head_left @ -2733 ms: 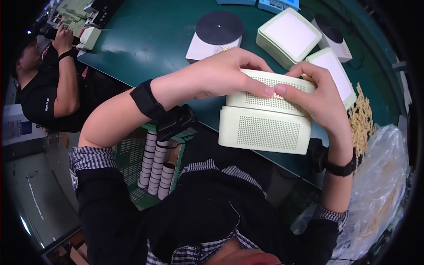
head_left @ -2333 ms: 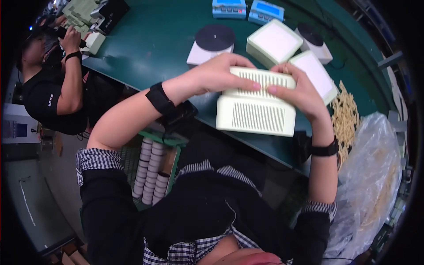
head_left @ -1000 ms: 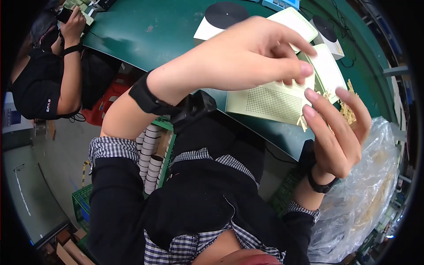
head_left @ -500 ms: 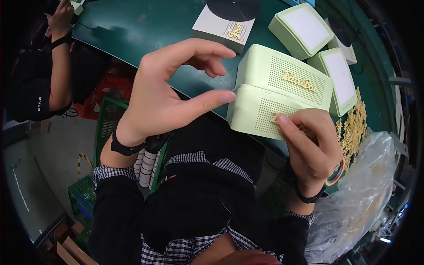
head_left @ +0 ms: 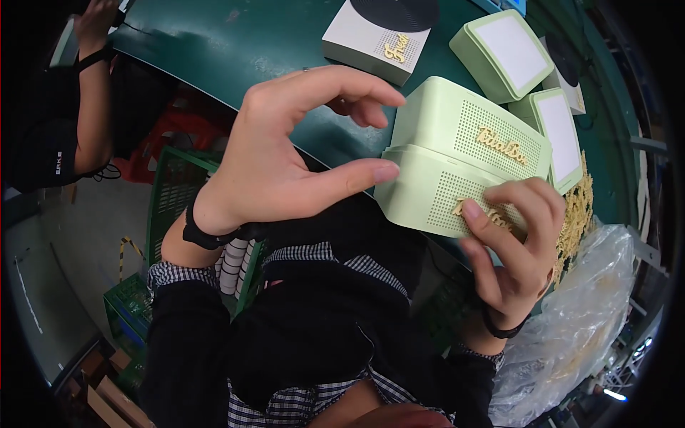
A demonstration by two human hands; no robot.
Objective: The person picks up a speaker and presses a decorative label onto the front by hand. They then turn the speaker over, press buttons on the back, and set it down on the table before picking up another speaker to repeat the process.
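Observation:
Two light green perforated speaker cases lie side by side at the table's edge. A gold script nameplate (head_left: 503,145) sits on the far case (head_left: 432,107). On the near case (head_left: 414,182) is another gold script nameplate (head_left: 459,206), partly covered by my right hand (head_left: 519,235). One right fingertip touches that nameplate; the other fingers are spread, with the lowest off the case's front edge. My left hand (head_left: 285,153) is open in a C shape at the cases' left end. Its thumb tip is against or just in front of the near case; contact is unclear.
Behind stand a white box (head_left: 371,43) with a black disc and gold lettering, and green cases (head_left: 492,60) with white panels. Gold nameplates (head_left: 574,214) are heaped at right beside a clear plastic bag (head_left: 578,314). Another person's arm (head_left: 93,107) is at far left.
My right fingers have spread and uncovered more of the near nameplate. The cases and table appear shifted slightly right and down in view. My left hand keeps its open curve.

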